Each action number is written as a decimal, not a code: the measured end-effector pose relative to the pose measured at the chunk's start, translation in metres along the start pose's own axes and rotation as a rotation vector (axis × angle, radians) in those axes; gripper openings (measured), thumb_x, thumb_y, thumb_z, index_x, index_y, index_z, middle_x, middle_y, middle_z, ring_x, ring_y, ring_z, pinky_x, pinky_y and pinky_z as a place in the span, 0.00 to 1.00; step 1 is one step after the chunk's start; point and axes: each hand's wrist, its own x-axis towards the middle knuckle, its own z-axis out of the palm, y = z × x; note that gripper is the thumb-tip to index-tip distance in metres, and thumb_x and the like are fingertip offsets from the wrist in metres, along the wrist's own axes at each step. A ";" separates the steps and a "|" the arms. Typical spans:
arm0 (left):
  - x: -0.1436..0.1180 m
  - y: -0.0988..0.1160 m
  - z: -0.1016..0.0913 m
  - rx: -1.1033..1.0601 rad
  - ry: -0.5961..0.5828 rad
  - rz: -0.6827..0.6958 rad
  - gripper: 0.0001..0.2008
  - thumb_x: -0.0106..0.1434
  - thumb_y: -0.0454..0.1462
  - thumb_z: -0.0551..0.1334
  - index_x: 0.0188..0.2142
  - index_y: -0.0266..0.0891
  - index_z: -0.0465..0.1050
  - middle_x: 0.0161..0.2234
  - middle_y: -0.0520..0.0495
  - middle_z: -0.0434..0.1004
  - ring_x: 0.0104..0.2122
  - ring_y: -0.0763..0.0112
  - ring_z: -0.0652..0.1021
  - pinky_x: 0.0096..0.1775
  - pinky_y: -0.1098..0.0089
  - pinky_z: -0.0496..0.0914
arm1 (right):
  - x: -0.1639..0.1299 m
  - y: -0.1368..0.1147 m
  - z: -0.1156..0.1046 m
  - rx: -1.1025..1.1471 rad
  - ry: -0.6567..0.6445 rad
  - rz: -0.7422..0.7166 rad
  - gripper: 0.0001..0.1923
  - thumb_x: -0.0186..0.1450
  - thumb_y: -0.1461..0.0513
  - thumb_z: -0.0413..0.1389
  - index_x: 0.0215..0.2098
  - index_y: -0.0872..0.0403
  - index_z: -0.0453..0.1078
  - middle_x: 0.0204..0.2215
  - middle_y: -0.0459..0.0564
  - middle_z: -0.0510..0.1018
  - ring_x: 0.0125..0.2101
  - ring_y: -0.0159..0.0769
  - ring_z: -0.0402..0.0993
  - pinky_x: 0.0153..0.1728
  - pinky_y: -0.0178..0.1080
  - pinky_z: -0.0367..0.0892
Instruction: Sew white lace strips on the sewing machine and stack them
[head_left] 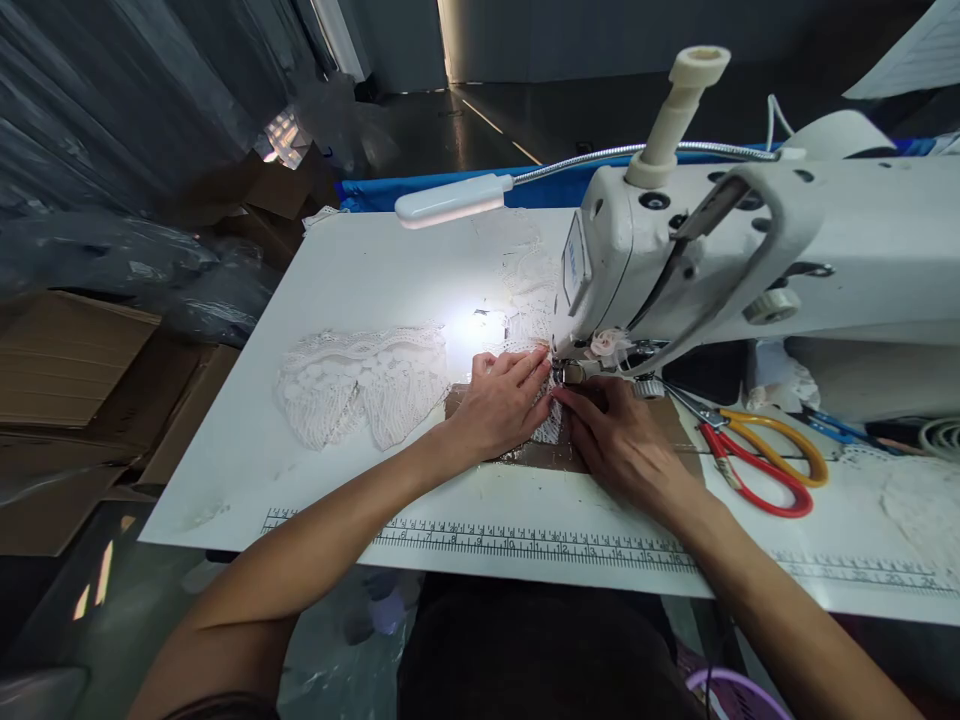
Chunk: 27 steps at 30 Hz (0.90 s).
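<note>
My left hand [501, 400] lies flat on a piece of white lace [550, 428], fingers together, pressing it down just left of the presser foot [568, 373] of a white sewing machine [757, 250]. My right hand [622, 440] rests on the same lace to the right of the foot, its fingertips pinching the fabric at the needle. More white lace pieces [360, 380] lie spread on the white table [337, 270] to the left of my hands.
Scissors with red and orange handles [761, 460] lie right of my right hand. A gooseneck lamp [454, 200] lights the needle area. A printed ruler [525, 542] runs along the table's front edge. Cardboard boxes [67, 370] stand on the floor at left.
</note>
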 end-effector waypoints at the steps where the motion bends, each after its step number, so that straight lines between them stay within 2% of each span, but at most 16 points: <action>1: 0.000 0.000 -0.001 -0.004 0.001 0.000 0.19 0.74 0.40 0.48 0.56 0.33 0.67 0.55 0.35 0.72 0.49 0.55 0.71 0.48 0.53 0.61 | -0.002 0.001 0.001 0.026 -0.004 0.016 0.18 0.69 0.65 0.47 0.54 0.59 0.71 0.46 0.65 0.69 0.44 0.52 0.68 0.44 0.56 0.72; 4: 0.008 -0.004 -0.005 -0.003 0.028 0.001 0.17 0.72 0.37 0.48 0.53 0.32 0.68 0.50 0.35 0.73 0.46 0.57 0.71 0.48 0.54 0.61 | -0.007 0.002 0.000 0.092 -0.029 0.049 0.20 0.70 0.63 0.47 0.56 0.60 0.71 0.47 0.66 0.67 0.46 0.53 0.68 0.46 0.57 0.72; 7: 0.031 -0.021 -0.009 0.016 0.058 0.001 0.15 0.71 0.34 0.47 0.48 0.30 0.70 0.43 0.35 0.74 0.43 0.57 0.72 0.46 0.56 0.63 | -0.011 0.004 -0.004 0.141 -0.055 0.074 0.21 0.70 0.63 0.47 0.59 0.59 0.68 0.49 0.66 0.67 0.49 0.53 0.69 0.48 0.56 0.72; 9: 0.048 -0.038 -0.010 -0.002 -0.032 0.066 0.15 0.71 0.35 0.48 0.46 0.32 0.71 0.40 0.37 0.74 0.41 0.57 0.73 0.44 0.56 0.64 | -0.014 0.006 -0.010 0.156 -0.077 0.084 0.23 0.70 0.63 0.47 0.61 0.59 0.66 0.50 0.65 0.66 0.50 0.51 0.69 0.49 0.53 0.72; 12: 0.063 -0.056 -0.012 -0.010 -0.094 0.034 0.15 0.71 0.37 0.49 0.44 0.31 0.72 0.41 0.35 0.74 0.39 0.56 0.73 0.41 0.56 0.65 | -0.023 0.010 -0.024 0.161 -0.099 0.094 0.23 0.70 0.63 0.47 0.62 0.59 0.65 0.50 0.63 0.67 0.49 0.48 0.70 0.49 0.51 0.73; 15: 0.054 -0.058 -0.016 -0.014 -0.040 0.005 0.14 0.71 0.36 0.49 0.47 0.30 0.70 0.48 0.31 0.72 0.41 0.55 0.74 0.42 0.55 0.66 | -0.035 0.014 -0.037 0.187 -0.097 0.109 0.22 0.71 0.62 0.48 0.62 0.57 0.65 0.52 0.61 0.66 0.52 0.47 0.69 0.52 0.50 0.71; 18: 0.030 -0.048 -0.020 -0.121 0.001 0.131 0.13 0.72 0.36 0.51 0.50 0.32 0.69 0.51 0.33 0.72 0.44 0.59 0.74 0.43 0.58 0.69 | -0.045 0.016 -0.042 0.217 -0.076 0.123 0.21 0.71 0.62 0.48 0.61 0.53 0.64 0.54 0.59 0.67 0.55 0.46 0.67 0.55 0.50 0.69; 22: 0.001 -0.033 -0.022 -0.308 -0.041 0.334 0.11 0.70 0.38 0.58 0.48 0.34 0.73 0.45 0.39 0.77 0.42 0.64 0.76 0.42 0.62 0.71 | -0.045 0.012 -0.038 0.255 -0.035 0.119 0.19 0.71 0.62 0.49 0.59 0.51 0.66 0.52 0.58 0.69 0.54 0.45 0.68 0.55 0.51 0.69; 24: -0.005 -0.030 -0.020 -0.369 -0.061 0.363 0.10 0.69 0.39 0.61 0.43 0.35 0.75 0.43 0.41 0.78 0.41 0.64 0.77 0.42 0.62 0.72 | -0.041 0.009 -0.035 0.267 -0.025 0.108 0.18 0.71 0.62 0.49 0.58 0.52 0.68 0.51 0.58 0.70 0.53 0.45 0.69 0.54 0.52 0.69; 27: -0.006 -0.027 -0.015 -0.408 -0.058 0.336 0.09 0.68 0.39 0.62 0.36 0.35 0.76 0.41 0.43 0.78 0.40 0.65 0.77 0.43 0.62 0.72 | -0.035 0.005 -0.034 0.278 -0.023 0.100 0.18 0.70 0.62 0.49 0.56 0.53 0.69 0.50 0.59 0.71 0.52 0.46 0.71 0.53 0.51 0.70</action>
